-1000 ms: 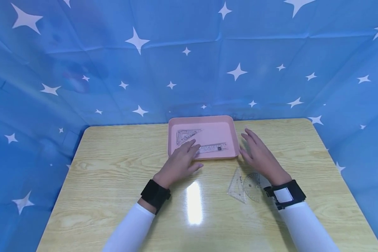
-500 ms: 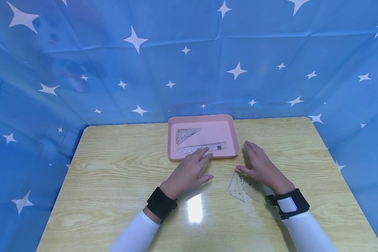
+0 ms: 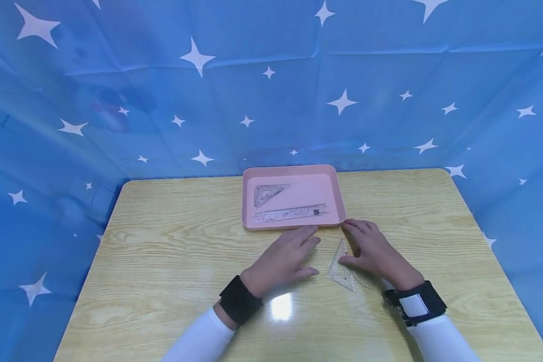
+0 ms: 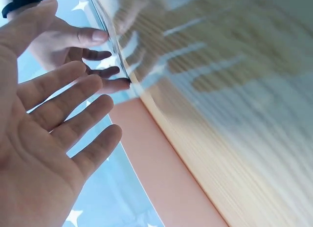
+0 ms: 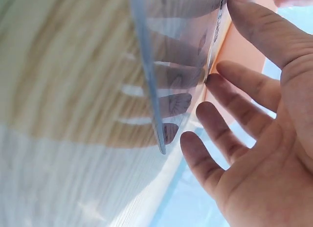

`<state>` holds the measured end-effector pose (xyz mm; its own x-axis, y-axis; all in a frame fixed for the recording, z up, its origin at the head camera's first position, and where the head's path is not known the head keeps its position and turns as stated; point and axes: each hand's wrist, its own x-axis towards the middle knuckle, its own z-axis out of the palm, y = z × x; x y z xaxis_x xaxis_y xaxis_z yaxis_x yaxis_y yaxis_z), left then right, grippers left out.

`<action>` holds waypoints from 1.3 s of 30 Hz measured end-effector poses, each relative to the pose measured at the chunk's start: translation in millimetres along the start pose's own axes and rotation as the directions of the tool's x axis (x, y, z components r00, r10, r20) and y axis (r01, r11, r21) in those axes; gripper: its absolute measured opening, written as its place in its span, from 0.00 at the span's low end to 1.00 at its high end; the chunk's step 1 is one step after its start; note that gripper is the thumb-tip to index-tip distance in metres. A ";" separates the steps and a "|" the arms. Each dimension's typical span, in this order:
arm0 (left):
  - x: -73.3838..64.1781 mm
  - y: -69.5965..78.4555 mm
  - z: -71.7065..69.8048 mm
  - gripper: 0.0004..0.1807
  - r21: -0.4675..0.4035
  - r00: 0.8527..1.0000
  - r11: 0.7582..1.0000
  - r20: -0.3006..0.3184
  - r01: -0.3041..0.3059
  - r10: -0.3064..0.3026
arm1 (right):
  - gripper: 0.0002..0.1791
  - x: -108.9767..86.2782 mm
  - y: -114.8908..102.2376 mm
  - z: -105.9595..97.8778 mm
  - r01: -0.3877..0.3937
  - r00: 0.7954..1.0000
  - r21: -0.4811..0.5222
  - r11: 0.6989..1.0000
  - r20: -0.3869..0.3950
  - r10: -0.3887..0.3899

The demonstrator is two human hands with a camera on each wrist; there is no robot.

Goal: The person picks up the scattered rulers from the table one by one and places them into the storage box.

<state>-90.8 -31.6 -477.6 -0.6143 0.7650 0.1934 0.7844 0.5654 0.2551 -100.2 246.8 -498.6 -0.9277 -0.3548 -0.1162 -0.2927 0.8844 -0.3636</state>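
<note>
In the head view my right hand [image 3: 380, 256] is low over the table, its thumb tip overlapping a clear triangular set square [image 3: 339, 276]. Beneath that hand lies a round clear protractor [image 3: 361, 281], mostly hidden. The right wrist view shows the fingers spread and gently bent, near a clear plastic edge [image 5: 146, 75] close to the tabletop. My left hand [image 3: 280, 264], fingers extended and holding nothing, hovers just in front of the pink tray [image 3: 314, 186]. Inside the tray lie a clear ruler [image 3: 289, 213] and another set square [image 3: 264, 195].
The wood-grain table [image 3: 163, 251] carries everything and shows a bright light reflection near its middle. A blue curtain [image 3: 271, 100] with white stars hangs behind the tray and along both sides.
My left hand has drawn back from over the tray to its front edge, moving right. My right hand has come down and nearer, from beside the tray to over the set square and protractor.
</note>
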 end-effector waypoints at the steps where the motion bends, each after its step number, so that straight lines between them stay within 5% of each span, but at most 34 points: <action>1: 0.7 1.4 1.3 0.39 0.007 1.000 1.000 -0.003 -0.012 0.012 | 0.51 -0.4 -0.6 0.8 0.000 1.000 -0.010 1.000 0.000 0.000; 8: 4.8 15.9 9.5 0.37 0.046 0.996 0.998 0.080 -0.050 0.047 | 0.45 -0.6 -3.6 3.2 0.027 1.000 -0.041 0.999 -0.012 -0.028; 13: 8.0 26.2 15.6 0.37 0.078 0.979 0.995 0.199 -0.061 0.044 | 0.40 -1.3 -3.4 3.7 0.044 0.999 -0.037 0.998 -0.014 -0.045; 18: 13.5 34.4 20.2 0.36 0.129 0.966 0.986 0.248 -0.109 0.075 | 0.37 -0.9 -3.0 3.7 0.044 0.999 -0.039 0.998 -0.024 -0.045; 28: 19.1 47.9 37.1 0.20 0.241 0.954 0.940 0.238 -0.242 0.185 | 0.33 2.5 -4.5 1.3 0.030 1.000 -0.039 0.999 -0.009 -0.030; 39: 26.0 53.2 35.0 0.11 0.286 0.960 0.923 0.185 -0.258 0.211 | 0.29 13.3 -4.0 -8.3 0.002 0.994 0.054 0.999 0.113 -0.008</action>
<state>-62.0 29.2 -492.1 -0.4081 0.9107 0.0647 0.9070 0.4125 -0.0852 -113.3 241.0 -491.0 -0.8932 -0.3940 -0.2166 -0.2818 0.8660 -0.4130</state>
